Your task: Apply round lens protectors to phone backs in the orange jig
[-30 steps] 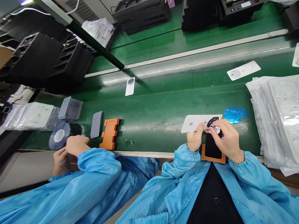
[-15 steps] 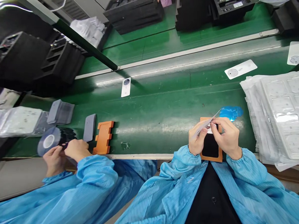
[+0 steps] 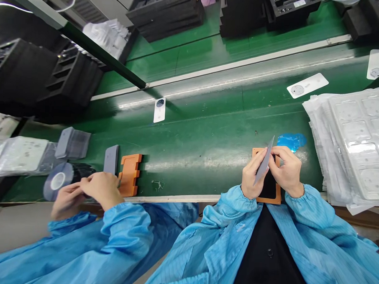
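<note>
My left hand (image 3: pixel 251 177) closed on panel (image 3: pixel 263 168); right hand (image 3: pixel 287 170) pinched beside it, catch unclear; probably light, stiff, scratchable: take edges

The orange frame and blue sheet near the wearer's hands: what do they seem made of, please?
Orange frame: probably rigid plastic, matte, judging by its even colour and crisp edges. Blue sheet: likely thin plastic film, glossy, with bright crinkled highlights.

Dark slanting post (image 3: pixel 102 52), stacked black trays (image 3: pixel 166 17) at the back, white pile (image 3: pixel 104 35), tape roll (image 3: pixel 50 185) at left.
</note>
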### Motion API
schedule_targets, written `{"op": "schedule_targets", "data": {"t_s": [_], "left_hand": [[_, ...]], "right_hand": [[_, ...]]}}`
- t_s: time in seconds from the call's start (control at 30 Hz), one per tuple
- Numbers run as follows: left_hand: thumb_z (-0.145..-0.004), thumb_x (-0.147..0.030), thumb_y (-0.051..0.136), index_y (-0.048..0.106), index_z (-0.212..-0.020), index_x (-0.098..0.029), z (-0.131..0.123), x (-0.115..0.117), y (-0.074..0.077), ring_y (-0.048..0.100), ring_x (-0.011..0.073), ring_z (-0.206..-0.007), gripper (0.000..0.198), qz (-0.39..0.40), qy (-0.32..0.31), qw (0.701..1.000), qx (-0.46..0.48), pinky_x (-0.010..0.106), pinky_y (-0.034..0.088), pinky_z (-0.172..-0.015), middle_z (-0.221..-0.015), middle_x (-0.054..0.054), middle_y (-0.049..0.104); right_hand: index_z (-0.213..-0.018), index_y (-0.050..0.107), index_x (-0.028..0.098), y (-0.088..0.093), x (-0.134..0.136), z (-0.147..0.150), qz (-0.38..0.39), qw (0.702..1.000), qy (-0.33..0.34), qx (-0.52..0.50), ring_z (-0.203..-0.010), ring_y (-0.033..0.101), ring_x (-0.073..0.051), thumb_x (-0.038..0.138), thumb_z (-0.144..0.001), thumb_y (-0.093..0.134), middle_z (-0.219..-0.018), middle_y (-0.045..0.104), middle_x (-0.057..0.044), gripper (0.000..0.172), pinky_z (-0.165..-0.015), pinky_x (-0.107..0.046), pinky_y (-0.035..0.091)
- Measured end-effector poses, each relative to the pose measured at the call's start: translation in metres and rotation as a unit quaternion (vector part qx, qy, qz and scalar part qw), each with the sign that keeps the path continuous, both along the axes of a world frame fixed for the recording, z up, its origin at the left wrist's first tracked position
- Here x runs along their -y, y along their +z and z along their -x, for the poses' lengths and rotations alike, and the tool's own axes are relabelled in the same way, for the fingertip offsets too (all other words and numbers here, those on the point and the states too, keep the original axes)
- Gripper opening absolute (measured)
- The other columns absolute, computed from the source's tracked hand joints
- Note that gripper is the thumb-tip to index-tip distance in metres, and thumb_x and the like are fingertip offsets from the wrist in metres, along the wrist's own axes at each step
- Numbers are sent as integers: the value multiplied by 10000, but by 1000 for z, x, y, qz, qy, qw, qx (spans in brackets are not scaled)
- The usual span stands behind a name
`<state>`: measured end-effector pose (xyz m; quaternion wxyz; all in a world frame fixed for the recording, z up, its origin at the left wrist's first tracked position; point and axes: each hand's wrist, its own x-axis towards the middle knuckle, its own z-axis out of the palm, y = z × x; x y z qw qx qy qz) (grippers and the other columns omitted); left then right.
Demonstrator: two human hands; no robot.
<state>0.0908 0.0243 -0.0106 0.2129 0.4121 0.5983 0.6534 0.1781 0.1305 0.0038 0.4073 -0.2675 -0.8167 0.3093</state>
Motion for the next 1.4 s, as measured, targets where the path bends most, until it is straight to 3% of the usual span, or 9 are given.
{"op": "schedule_targets", "data": {"t_s": [0.3, 0.5, 0.6, 0.7, 0.83, 0.97, 1.07, 1.17, 1.4], "left_hand": [[-1088, -389, 433, 468, -1574, -223, -7, 2, -10, 505, 268, -1464, 515, 32, -37, 997, -63, 447, 428, -1247, -1593, 87, 497], [-1030, -468, 561, 692, -1312, -145, 15, -9, -19, 722, 312, -1175, 448, 112, 58, 955, 269, 496, 576, -1083, -1270, 137, 743], [-1013, -396, 613, 617, -1371, -113, 45, -8, -16, 760, 302, -1077, 456, 62, 90, 895, 432, 537, 600, -1026, -1251, 161, 746], [-965, -367, 699, 621, -1367, -127, 66, 2, -9, 750, 295, -1108, 475, 39, 78, 889, 450, 539, 582, -1055, -1270, 160, 738], [-955, -439, 700, 669, -1336, -161, 65, 18, -2, 692, 326, -1232, 472, 69, 37, 946, 316, 503, 607, -1036, -1347, 137, 705], [-1063, -377, 510, 681, -1349, -192, 56, 29, 5, 650, 290, -1306, 382, 110, -107, 988, -26, 467, 553, -1133, -1383, 113, 687], [-1072, -264, 479, 495, -1531, -203, 53, 32, 6, 525, 274, -1446, 464, 89, -209, 928, -295, 485, 460, -1225, -1534, 140, 559], [-1071, -182, 443, 378, -1583, -181, 52, 31, -4, 450, 267, -1501, 516, 102, -205, 864, -449, 476, 468, -1218, -1538, 173, 542], [-1061, -140, 434, 367, -1570, -159, 53, 27, -28, 454, 245, -1499, 514, 141, -215, 825, -502, 429, 464, -1224, -1508, 176, 571]], "right_hand": [[-826, 615, 216, -6, -3, 3, -7, 1000, -15, -3, -771, 665, -176, 189, -913, 594, -829, 707, -31, 93, -711, -307, 525], [-693, 553, 220, -27, -35, -2, 33, 986, -105, 123, -681, 582, -170, 175, -778, 573, -756, 655, -33, 99, -682, -313, 463], [-657, 582, 221, -41, -70, -18, 93, 935, -197, 280, -628, 530, -189, 230, -746, 616, -706, 640, -60, 96, -635, -341, 391], [-672, 612, 221, -43, -88, -38, 115, 883, -228, 394, -563, 470, -191, 293, -779, 632, -612, 577, -57, 130, -594, -345, 322], [-717, 595, 211, -21, -69, -55, 57, 927, -191, 317, -575, 540, -179, 363, -896, 604, -612, 593, -29, 235, -588, -314, 379], [-1024, 687, 192, 9, -36, -59, -40, 984, -23, 171, -819, 698, -206, 285, -943, 621, -952, 744, -77, 140, -743, -331, 555], [-1298, 643, 189, 16, -20, -62, -130, 973, 132, 136, -1153, 689, -246, 151, -958, 593, -1261, 714, -120, 345, -995, -391, 570], [-1375, 615, 205, 5, -11, -66, -185, 954, 182, 150, -1218, 677, -250, 50, -957, 531, -1304, 711, -113, 454, -1028, -409, 573], [-1305, 661, 179, -17, -8, -67, -235, 940, 165, 183, -1123, 726, -246, 8, -949, 501, -1228, 752, -105, 426, -961, -397, 602]]}}
